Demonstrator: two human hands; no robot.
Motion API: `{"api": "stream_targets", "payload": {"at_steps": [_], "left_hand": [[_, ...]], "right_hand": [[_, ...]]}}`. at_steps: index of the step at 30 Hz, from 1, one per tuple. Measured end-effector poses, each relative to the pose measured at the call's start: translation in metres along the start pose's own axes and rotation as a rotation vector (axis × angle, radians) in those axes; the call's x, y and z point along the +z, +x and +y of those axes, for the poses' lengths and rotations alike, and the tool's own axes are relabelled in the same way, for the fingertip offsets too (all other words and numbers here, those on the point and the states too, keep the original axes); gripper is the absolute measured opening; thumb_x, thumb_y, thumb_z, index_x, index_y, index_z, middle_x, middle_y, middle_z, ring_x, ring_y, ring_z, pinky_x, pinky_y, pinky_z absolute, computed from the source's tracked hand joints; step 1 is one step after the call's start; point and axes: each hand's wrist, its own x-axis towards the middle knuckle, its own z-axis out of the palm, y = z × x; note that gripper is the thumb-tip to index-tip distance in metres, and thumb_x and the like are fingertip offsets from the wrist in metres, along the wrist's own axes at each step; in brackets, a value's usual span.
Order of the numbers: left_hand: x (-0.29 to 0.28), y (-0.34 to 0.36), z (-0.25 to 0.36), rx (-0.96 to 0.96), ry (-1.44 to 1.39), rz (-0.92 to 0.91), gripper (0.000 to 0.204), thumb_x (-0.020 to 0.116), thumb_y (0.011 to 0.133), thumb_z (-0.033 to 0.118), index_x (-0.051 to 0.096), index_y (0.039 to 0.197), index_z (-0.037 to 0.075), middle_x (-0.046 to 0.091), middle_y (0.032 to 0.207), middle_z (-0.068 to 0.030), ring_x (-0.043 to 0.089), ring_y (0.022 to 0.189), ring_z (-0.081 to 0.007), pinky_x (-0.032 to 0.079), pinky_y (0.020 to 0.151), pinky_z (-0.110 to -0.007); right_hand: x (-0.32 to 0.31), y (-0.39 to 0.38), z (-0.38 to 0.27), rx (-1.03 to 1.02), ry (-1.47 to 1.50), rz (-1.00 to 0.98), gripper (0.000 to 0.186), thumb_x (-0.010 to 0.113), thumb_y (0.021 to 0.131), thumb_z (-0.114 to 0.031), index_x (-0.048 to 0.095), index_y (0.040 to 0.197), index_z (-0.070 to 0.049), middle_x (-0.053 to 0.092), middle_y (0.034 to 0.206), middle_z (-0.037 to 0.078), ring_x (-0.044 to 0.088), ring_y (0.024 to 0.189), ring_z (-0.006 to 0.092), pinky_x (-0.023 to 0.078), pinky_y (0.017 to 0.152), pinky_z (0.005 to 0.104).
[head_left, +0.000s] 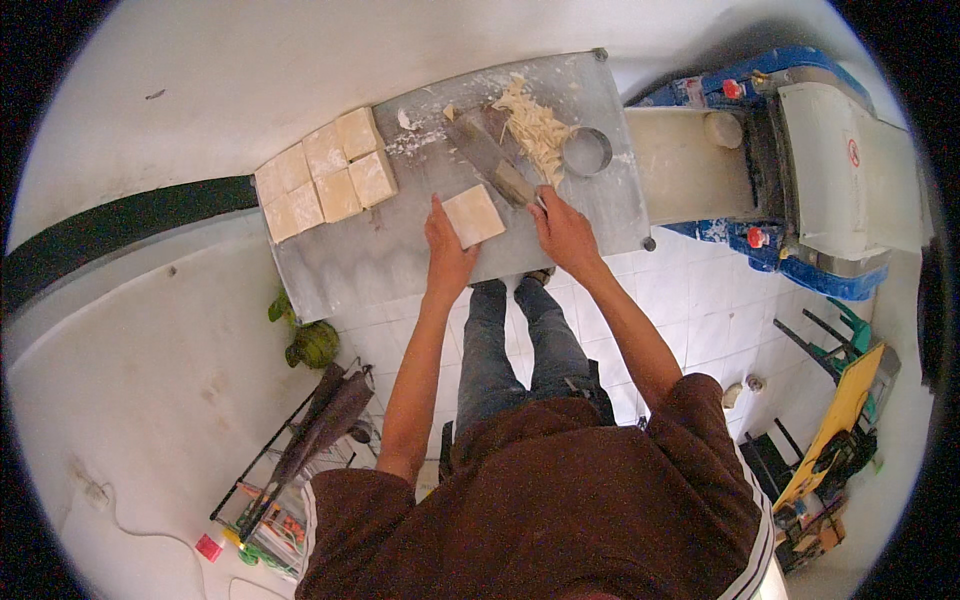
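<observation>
A pale square of dough [474,217], possibly a stack of sheets, lies at the near middle of the metal table [350,275]. My left hand [450,258] grips its left and near edges, fingers along one side and thumb at the near corner. To the right, my right hand [565,232] is closed on the end of the wooden handle of a cleaver [478,146]. The broad grey blade points away to the far left, flat or nearly flat over the table. Just beyond the handle lies a heap of cut dough strips [535,128]. A round metal ring [587,152] stands beside the heap.
Several floured dough squares [325,150] sit in rows on the table's left end. A blue-sided dough-rolling machine [820,170] with a pale feed tray [690,165] adjoins the right end. A wire rack [300,450] stands lower left; a green chair [850,330] lower right.
</observation>
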Motion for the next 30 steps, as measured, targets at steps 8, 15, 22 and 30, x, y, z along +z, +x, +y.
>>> {"api": "stream_targets", "payload": {"at_steps": [8, 15, 22, 30], "left_hand": [[0.013, 0.02, -0.013, 0.069, -0.104, -0.021, 0.121, 0.082, 0.076, -0.003, 0.0, 0.164, 0.002, 0.033, 0.154, -0.0263, 0.036, 0.145, -0.0432, 0.029, 0.124, -0.048], [-0.006, 0.025, 0.004, 0.146, -0.032, -0.09, 0.118, 0.086, 0.075, 0.009, 0.008, 0.162, -0.003, 0.028, 0.16, -0.0305, 0.028, 0.148, -0.0472, 0.025, 0.122, -0.054], [0.031, 0.095, 0.082, 0.532, -0.062, -0.122, 0.107, 0.088, 0.077, 0.028, 0.025, 0.16, 0.004, 0.024, 0.163, -0.0273, 0.025, 0.15, -0.0472, 0.022, 0.121, -0.06], [0.099, 0.136, 0.118, 0.694, 0.183, -0.112, 0.064, 0.084, 0.08, 0.022, 0.057, 0.137, 0.022, 0.039, 0.157, -0.0223, 0.031, 0.148, -0.0473, 0.028, 0.121, -0.058]], "right_hand": [[0.005, 0.032, -0.002, 0.153, -0.05, 0.234, 0.031, 0.054, 0.106, -0.028, 0.051, 0.129, -0.006, 0.071, 0.101, 0.026, 0.068, 0.088, 0.0494, 0.052, 0.074, 0.0582], [-0.031, -0.013, -0.01, 0.21, 0.145, 0.349, 0.028, 0.057, 0.107, -0.024, 0.053, 0.125, -0.003, 0.068, 0.093, 0.028, 0.069, 0.084, 0.0458, 0.051, 0.071, 0.049], [-0.065, -0.05, 0.02, 0.339, 0.281, 0.642, 0.029, 0.057, 0.108, -0.026, 0.054, 0.124, -0.002, 0.067, 0.095, 0.021, 0.067, 0.085, 0.0302, 0.051, 0.072, 0.0439], [-0.073, -0.073, 0.057, 0.579, 0.65, 0.572, 0.023, 0.057, 0.108, -0.027, 0.052, 0.121, -0.008, 0.056, 0.08, 0.001, 0.044, 0.053, 0.0048, 0.035, 0.042, 0.0228]]}}
